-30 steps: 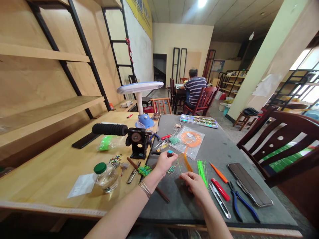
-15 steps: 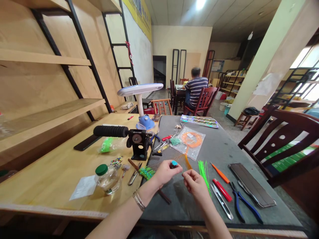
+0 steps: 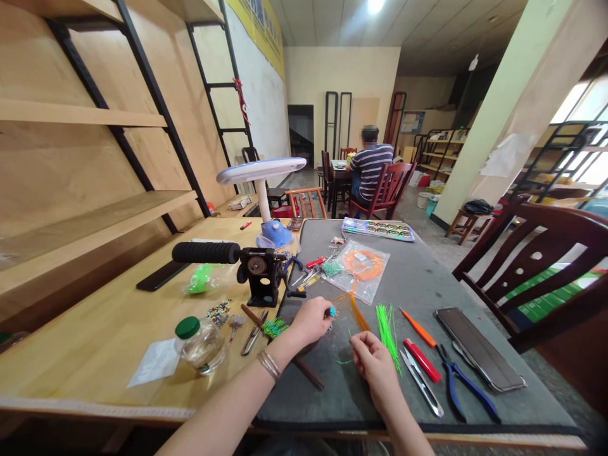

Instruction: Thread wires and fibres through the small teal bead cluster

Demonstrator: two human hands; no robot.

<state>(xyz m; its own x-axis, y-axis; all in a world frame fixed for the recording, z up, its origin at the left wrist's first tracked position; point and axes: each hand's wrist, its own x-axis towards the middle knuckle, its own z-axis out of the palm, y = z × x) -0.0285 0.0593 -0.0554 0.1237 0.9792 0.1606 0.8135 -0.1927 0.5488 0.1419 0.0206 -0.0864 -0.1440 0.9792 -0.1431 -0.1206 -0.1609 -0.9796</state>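
Note:
My left hand (image 3: 311, 324) is lowered to the grey mat (image 3: 456, 392), its fingers bent together over a small pile of beads (image 3: 329, 328), mostly covered. A small bright blue piece (image 3: 331, 311) shows at its fingers; whether it is worn or held, I cannot tell. My right hand (image 3: 373, 358) pinches a thin green strand (image 3: 345, 361) between thumb and forefinger, with ends sticking out to the left. Beyond it lies a bunch of orange strands (image 3: 358, 312). To its right is a bundle of bright green strands (image 3: 388, 335).
On the right lie an orange tool (image 3: 418, 328), a red-handled item (image 3: 422, 361), thread snips (image 3: 422, 383), blue-handled pliers (image 3: 468, 389) and a phone (image 3: 479, 348). A black hand-cranked winder (image 3: 262, 275), lidded jar (image 3: 199, 345) and lamp (image 3: 273, 231) stand left. A seated person (image 3: 373, 168) is behind.
My hands came close together, then parted; the left has dropped back to the beads with its palm turned down. My right hand has moved slightly nearer me, still pinching the strand.

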